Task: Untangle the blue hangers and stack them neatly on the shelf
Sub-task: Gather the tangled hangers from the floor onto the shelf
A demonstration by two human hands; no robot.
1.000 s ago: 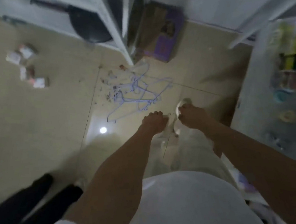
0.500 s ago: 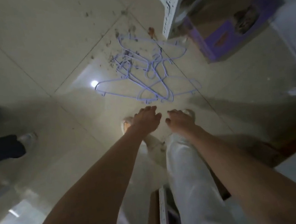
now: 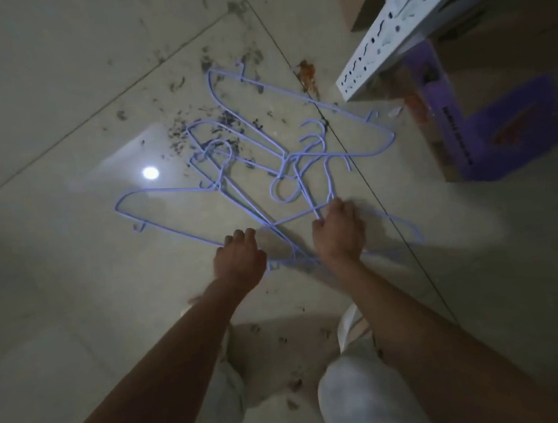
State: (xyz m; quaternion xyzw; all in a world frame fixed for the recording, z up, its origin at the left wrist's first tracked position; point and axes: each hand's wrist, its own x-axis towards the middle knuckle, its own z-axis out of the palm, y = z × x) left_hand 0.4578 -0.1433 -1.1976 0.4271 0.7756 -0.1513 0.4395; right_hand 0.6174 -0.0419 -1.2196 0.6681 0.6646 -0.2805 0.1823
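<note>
hangers (image 3: pixel 265 164) lay tangled on the floor (image 3: pixel 52 97); right hand (image 3: pixel 338 231) seemingly gripped one, left hand (image 3: pixel 239 258) hovered, fingers curled.

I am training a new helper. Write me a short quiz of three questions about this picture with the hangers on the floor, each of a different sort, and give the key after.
1. True or false: the blue hangers already lie in a neat stack on the shelf.
2. Which hand reaches the wire where a hanger's neck begins? A) left hand B) right hand C) neither
3. Fill in: the white perforated post stands on the floor beside a ______ box.

Key:
1. False; they lie tangled on the tiled floor, among dark debris.
2. B; its fingers curl at the wire, while the left hand is over the near edge of the tangle.
3. Purple.
</note>
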